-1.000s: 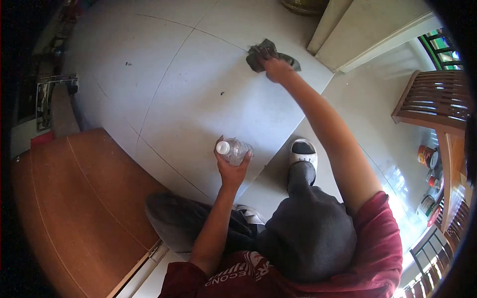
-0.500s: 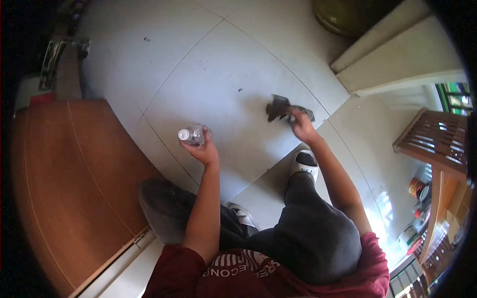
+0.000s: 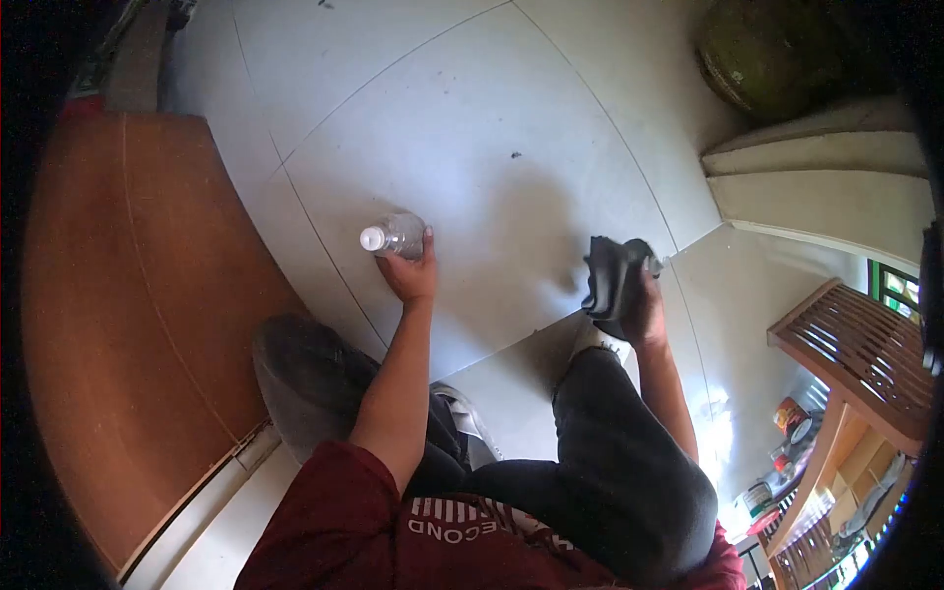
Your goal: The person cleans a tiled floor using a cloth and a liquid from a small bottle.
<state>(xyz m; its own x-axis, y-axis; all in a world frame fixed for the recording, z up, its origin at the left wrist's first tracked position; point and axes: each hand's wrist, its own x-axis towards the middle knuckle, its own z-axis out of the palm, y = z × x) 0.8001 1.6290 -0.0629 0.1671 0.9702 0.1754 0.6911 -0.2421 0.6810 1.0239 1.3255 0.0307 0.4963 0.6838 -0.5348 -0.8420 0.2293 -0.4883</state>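
Gripping a clear bottle [image 3: 401, 233] with a white cap [image 3: 372, 238], your left hand [image 3: 406, 275] wraps its fingers around the side, thumb and fingers on opposite sides of it. The bottle is tipped, its cap end aimed up toward you and to your left. It shows against the pale tiled floor [image 3: 462, 167]; you cannot tell whether its base touches the tiles.

Your right hand [image 3: 644, 310] holds a dark, bunched cloth [image 3: 610, 275], its fingers closed on the far edge of the folds. The cloth appears just in front of your white right shoe [image 3: 608, 340] and partly covers it from view. A soft shadow falls on the tiles to the left of the cloth, and a small dark speck [image 3: 515, 154] lies farther ahead, apart from both hands.

To your left stands a brown panel [image 3: 147, 295]; to your right, a slatted wooden chair [image 3: 855, 354].
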